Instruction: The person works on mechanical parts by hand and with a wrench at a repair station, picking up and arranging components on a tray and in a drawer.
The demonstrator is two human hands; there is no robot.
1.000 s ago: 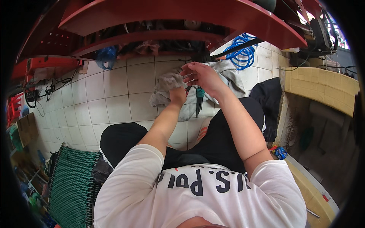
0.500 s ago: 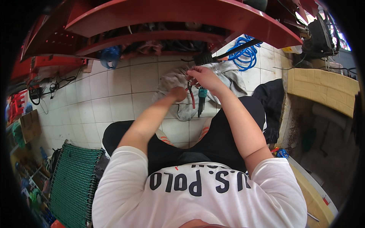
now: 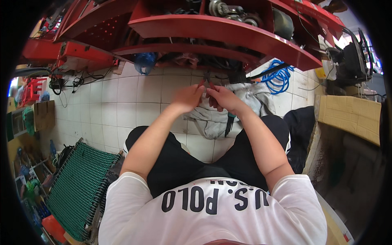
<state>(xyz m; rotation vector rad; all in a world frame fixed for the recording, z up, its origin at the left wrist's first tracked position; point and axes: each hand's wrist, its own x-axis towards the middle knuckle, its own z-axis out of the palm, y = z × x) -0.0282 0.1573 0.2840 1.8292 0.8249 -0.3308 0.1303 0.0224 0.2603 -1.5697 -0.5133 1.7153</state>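
My left hand [image 3: 189,98] is closed around one red handle of a pair of pliers [image 3: 207,76]. My right hand [image 3: 224,99] grips the other handle, its fingers curled. Between the two hands the handles stand spread apart, and the dark jaws point away from me. Below my right hand a set of dark hex keys in a teal holder [image 3: 231,117] lies on a rumpled grey cloth [image 3: 210,124]. My right hand and forearm hide part of the cloth and the holder.
A red metal cabinet with an open drawer [image 3: 212,33] juts out ahead, holding metal parts. A coil of blue hose [image 3: 278,77] lies on the tiled floor to the right, near a cardboard piece [image 3: 349,116]. At left is a green woven seat [image 3: 83,185].
Both hands now hold the pliers' handles, with the jaws turned away from me; before, the pliers hung with handles toward me. The view has shifted, showing more of the drawer.
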